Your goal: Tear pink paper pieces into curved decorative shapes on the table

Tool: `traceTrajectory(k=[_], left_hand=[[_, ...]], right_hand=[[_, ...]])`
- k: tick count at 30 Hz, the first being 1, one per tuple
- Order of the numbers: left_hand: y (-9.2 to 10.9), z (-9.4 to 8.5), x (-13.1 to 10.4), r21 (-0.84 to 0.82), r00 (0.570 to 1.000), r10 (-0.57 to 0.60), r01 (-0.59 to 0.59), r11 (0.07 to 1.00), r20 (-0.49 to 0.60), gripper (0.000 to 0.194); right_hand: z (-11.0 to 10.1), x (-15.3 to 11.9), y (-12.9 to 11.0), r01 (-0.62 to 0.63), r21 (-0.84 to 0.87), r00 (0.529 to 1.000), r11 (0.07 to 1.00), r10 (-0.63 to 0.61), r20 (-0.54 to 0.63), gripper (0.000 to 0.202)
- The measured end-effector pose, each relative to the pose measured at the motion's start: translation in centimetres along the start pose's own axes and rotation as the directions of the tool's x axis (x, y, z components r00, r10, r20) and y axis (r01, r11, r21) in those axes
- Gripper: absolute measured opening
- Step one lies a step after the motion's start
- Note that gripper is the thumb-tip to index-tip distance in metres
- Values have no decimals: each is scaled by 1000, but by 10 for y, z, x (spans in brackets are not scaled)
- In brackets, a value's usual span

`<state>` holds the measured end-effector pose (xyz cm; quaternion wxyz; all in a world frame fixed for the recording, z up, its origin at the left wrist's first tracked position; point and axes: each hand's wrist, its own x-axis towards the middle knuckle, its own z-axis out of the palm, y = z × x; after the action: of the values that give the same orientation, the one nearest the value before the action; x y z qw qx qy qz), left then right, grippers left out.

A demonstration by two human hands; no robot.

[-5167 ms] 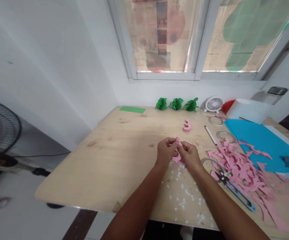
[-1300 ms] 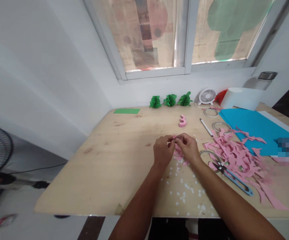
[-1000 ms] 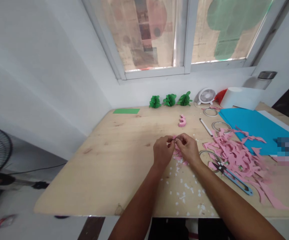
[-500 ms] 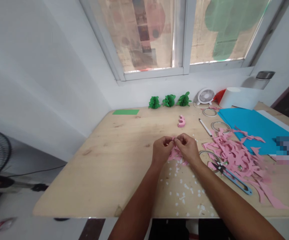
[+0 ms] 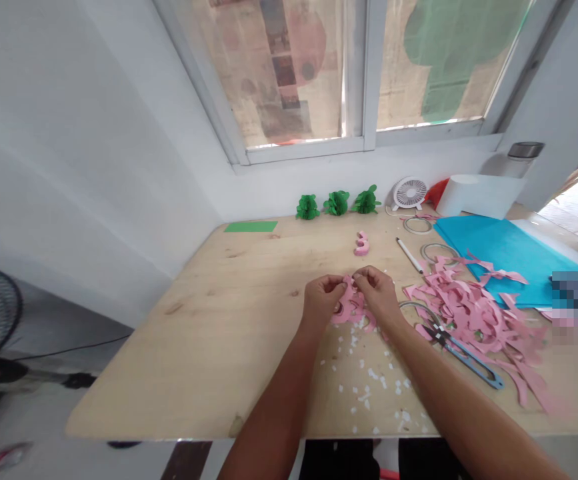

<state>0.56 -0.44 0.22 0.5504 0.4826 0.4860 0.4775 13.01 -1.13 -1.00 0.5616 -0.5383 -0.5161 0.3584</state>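
Both hands meet over pink paper pieces [image 5: 351, 308] near the middle of the wooden table. My left hand [image 5: 321, 298] pinches the upper left edge of a pink piece between thumb and fingers. Close beside it, my right hand [image 5: 376, 291] is closed at the upper right of the same pink paper. Small white scraps [image 5: 363, 393] lie scattered below the hands. Beyond them sits a curved pink paper shape [image 5: 361, 244]. Blue-handled snips [image 5: 473, 362] rest right of my right forearm.
A heap of pink offcuts [image 5: 469, 310], tape rings [image 5: 439, 253], a white pen [image 5: 409, 255] and blue sheets [image 5: 499, 250] lie to the right. Three green paper figures [image 5: 337, 203], a small fan [image 5: 409, 193] and a green strip [image 5: 251, 227] are along the back.
The fingertips have drawn slightly apart, and more of the pink paper between them shows. The view has shifted a little, with a bright opening now at the far right.
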Motion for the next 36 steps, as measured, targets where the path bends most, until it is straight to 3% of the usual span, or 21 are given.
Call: traceTrajectory(k=[19, 24, 29, 36], left_hand=[[1, 2, -3, 13, 997, 42, -43, 999, 62, 25], [-3, 1, -1, -20, 999, 34, -33, 999, 34, 38], [-1, 0, -2, 16, 991, 115, -116, 993, 67, 47], [1, 1, -3, 47, 990, 116, -120, 992, 78, 46]], right_hand=[[0, -2, -6, -66, 194, 997, 979, 55, 59, 18], [0, -1, -5, -106, 264, 993, 959, 90, 71, 24], [0, -1, -2, -147, 248, 985, 958, 118, 125, 25], [0, 0, 1, -117, 254, 991, 960, 94, 100, 20]])
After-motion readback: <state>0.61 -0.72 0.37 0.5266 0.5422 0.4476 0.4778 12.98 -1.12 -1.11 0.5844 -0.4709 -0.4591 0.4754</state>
